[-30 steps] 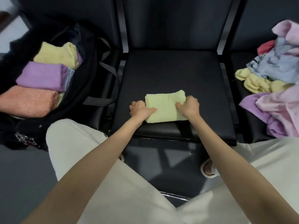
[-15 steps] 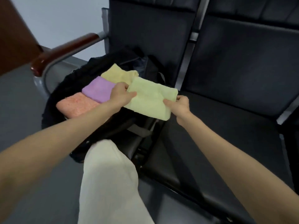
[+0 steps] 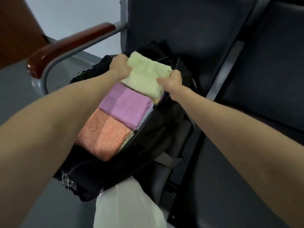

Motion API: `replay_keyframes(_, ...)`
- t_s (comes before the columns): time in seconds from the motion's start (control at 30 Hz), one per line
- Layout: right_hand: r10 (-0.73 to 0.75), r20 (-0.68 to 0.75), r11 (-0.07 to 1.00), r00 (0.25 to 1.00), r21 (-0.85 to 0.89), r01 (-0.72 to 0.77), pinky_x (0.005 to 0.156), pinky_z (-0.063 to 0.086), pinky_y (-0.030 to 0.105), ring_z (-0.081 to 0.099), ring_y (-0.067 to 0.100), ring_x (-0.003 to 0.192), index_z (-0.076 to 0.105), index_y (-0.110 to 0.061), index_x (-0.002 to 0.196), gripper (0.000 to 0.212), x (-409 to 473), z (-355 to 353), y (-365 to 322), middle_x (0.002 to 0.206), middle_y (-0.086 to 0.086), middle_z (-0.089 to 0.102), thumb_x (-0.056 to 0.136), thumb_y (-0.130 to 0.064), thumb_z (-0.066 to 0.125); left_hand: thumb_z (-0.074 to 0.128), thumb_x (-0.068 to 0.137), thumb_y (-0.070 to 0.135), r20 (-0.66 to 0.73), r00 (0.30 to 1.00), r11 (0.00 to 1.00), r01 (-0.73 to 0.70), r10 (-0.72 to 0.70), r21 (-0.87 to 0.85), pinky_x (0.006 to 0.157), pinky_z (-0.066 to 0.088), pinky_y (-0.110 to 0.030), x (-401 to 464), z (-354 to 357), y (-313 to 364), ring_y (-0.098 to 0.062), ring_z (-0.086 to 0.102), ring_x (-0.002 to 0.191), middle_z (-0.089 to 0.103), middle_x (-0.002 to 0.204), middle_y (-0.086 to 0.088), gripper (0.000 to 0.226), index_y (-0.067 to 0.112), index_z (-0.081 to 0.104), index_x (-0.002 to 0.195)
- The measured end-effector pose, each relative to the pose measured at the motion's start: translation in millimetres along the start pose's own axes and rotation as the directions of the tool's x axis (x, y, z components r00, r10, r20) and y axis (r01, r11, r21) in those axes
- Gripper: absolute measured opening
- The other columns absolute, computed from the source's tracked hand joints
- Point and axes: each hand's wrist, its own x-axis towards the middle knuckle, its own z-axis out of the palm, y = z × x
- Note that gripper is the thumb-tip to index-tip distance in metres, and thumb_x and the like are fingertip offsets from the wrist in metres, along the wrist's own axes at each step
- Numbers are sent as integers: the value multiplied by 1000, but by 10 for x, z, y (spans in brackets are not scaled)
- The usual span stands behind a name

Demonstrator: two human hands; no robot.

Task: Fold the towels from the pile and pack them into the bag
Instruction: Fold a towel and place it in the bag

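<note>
armrest (image 3: 72, 45): wood-capped, on a grey metal tube, far left, beside the bag.
bag (image 3: 158, 129): black, open, lying on the left seat; zipper pulls (image 3: 68, 181) hang at its near end.
orange towel (image 3: 103, 135): folded, packed at the near end of the bag.
purple towel (image 3: 126, 106): folded, packed just beyond the orange one, touching it.
left hand (image 3: 120, 66): fingers curled round the far-left edge of the yellow-green towel, gripping it.
yellow-green towel (image 3: 146, 74): folded, held between both hands at the far end of the bag, over the opening and just past the purple towel; near edge overlaps other folded cloth below. Can't tell if it's fully resting on it.
right hand (image 3: 172, 79): pinches the towel's right edge, thumb on top, fingers curled under.
seat (image 3: 230, 178): dark padded, right of the bag, under the right forearm.
backrests (image 3: 189, 30): dark, upright behind the bag and seat.
trouser leg (image 3: 128, 206): white, bottom centre, just below the bag's near corner.
</note>
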Motion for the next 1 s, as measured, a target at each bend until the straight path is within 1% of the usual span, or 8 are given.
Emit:
replay_keyframes(0.17,-15,21,985,1000,-170,18,95,48,32,54,23,115,49,-4,121,49,149,111,256,124,10,56,80,-15,74,51,84,1,57,997,998,59,-60,21,67,39,-33,93,301,-189,-37,61,93,50,69,-6,27,12,40,61)
replay_keyframes(0.27,-4,60,976,998,-217,17,96,46,31,52,23,118,46,-4,123,54,119,104,302,126,9,54,80,-18,75,50,86,3,42,993,993,104,-107,63,68,42,-39,23,418,-179,-39,61,96,62,96,-20,7,4,52,79)
replay_keyframes(0.33,-2,94,974,996,-227,24,92,47,30,52,21,113,44,-4,123,55,67,42,297,122,8,54,81,-20,75,49,88,2,7,994,982,108,-110,155,75,43,-41,-50,433,-86,-39,57,104,60,113,-22,17,0,55,103)
replay_keyframes(0.47,-82,78,938,994,-332,103,79,43,29,52,21,100,42,-2,123,47,-158,-354,308,111,11,55,89,-24,65,53,89,7,-23,1000,944,22,-15,329,87,42,-45,-322,337,180,-40,45,117,47,128,-22,47,4,39,133)
replay_keyframes(0.57,-127,78,874,989,-463,148,83,47,34,57,28,106,39,1,129,47,-414,-872,413,116,14,58,92,-22,58,51,92,16,46,996,936,-85,74,341,91,41,-48,-555,324,460,-41,44,120,44,136,-22,54,8,33,143)
replay_keyframes(0.67,-115,69,807,991,-576,133,88,47,37,53,32,112,38,2,132,47,-790,-1529,604,125,18,53,94,-19,55,50,93,22,123,980,917,-192,158,350,93,41,-49,-887,389,902,-43,44,120,45,134,-22,48,7,39,138)
replay_keyframes(0.83,46,-15,717,999,-696,-44,101,42,41,45,34,123,34,0,136,53,-1567,-2768,1192,134,20,43,93,-20,58,48,96,30,276,912,870,-384,305,308,101,37,-47,-1572,761,1818,-40,38,129,37,146,-18,58,11,30,147)
replay_keyframes(1.0,197,-169,640,966,-724,-257,99,42,40,45,37,121,38,0,131,52,-2447,-4031,1916,129,21,45,89,-20,61,45,99,32,458,772,789,-577,442,212,105,37,-47,-2405,1332,2844,-36,32,135,27,154,-14,61,16,21,152)
